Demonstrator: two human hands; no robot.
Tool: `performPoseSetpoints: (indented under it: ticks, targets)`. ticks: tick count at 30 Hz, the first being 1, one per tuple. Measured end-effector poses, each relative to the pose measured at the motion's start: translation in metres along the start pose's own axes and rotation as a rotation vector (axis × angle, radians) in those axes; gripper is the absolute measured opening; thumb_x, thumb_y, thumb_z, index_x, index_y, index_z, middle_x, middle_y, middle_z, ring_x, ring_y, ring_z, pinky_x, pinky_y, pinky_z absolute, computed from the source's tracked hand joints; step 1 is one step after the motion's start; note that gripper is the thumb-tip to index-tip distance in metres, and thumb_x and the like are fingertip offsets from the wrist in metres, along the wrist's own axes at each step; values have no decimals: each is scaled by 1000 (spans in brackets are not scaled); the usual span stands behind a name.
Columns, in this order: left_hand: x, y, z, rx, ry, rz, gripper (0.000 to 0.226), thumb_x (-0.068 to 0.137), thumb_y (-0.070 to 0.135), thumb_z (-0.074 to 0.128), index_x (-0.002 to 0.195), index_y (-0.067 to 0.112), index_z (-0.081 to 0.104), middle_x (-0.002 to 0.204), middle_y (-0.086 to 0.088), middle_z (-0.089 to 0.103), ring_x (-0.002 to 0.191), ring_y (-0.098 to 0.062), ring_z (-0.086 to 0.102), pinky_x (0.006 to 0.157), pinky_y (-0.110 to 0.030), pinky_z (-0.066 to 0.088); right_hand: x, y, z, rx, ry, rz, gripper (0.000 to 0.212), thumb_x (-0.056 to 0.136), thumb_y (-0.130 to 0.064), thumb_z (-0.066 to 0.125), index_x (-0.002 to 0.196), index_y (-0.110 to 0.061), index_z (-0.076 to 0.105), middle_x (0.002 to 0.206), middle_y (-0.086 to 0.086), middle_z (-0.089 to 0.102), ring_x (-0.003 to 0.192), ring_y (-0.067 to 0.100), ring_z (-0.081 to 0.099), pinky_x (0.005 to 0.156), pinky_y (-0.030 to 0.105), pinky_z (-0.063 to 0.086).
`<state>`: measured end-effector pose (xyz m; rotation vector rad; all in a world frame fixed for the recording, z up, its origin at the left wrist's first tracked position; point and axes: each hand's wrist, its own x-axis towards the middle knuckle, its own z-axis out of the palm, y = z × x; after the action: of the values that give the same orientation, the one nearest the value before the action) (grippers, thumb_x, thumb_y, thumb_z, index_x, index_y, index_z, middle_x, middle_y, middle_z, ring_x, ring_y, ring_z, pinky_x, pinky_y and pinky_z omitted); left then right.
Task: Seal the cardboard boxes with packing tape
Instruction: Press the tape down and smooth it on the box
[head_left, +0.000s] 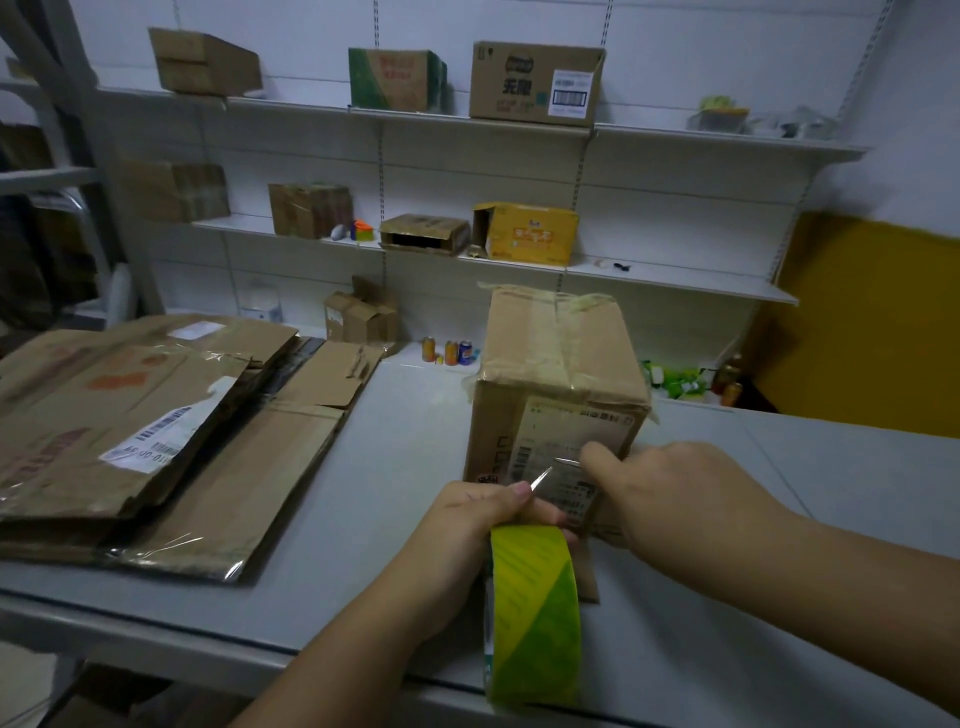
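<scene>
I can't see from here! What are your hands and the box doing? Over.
Left hand grips tape roll; right hand pinches the clear tape end. Box upright on table, top already taped. Nothing in the way.

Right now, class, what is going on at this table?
A person is taping a box that stands on the table. The left hand grips a tape roll with a green and yellow core, and the right hand pulls the clear free end of the tape toward the box's near, labelled side. The box's top already carries strips of tape. Flattened boxes lie stacked to the left.
</scene>
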<state>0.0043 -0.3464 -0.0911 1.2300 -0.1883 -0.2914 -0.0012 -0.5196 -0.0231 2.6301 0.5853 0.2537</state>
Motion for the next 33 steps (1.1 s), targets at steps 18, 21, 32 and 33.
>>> performPoseSetpoints:
  ticks: [18, 21, 32, 33]
  targets:
    - [2, -2, -3, 76, 37, -25, 38, 80, 24, 53, 75, -8, 72, 86, -31, 68, 64, -26, 67, 61, -28, 54, -21, 54, -41, 307, 680, 6, 49, 81, -59, 48, 103, -19, 64, 91, -7, 64, 58, 4, 51, 47, 14, 33]
    - [-2, -1, -3, 75, 7, -40, 36, 78, 25, 54, 74, -4, 73, 80, -27, 69, 68, -30, 67, 65, -31, 55, 15, 40, -47, 18, 529, -33, 72, 72, -74, 49, 119, -20, 60, 114, -1, 63, 78, 20, 64, 53, 21, 36]
    - [-18, 3, 3, -85, -125, -78, 38, 58, 19, 74, 77, -13, 69, 74, -33, 64, 73, -43, 64, 68, -43, 56, 33, 30, -16, 1, 493, 14, 78, 68, -81, 41, 107, -16, 57, 102, 3, 56, 80, 17, 54, 50, 23, 35]
    - [-19, 3, 4, -107, -123, -76, 44, 52, 20, 79, 78, -14, 69, 74, -33, 63, 72, -43, 63, 69, -45, 56, 26, 34, -21, 133, 551, 44, 77, 74, -79, 31, 111, -17, 55, 104, 0, 53, 77, 14, 53, 50, 21, 34]
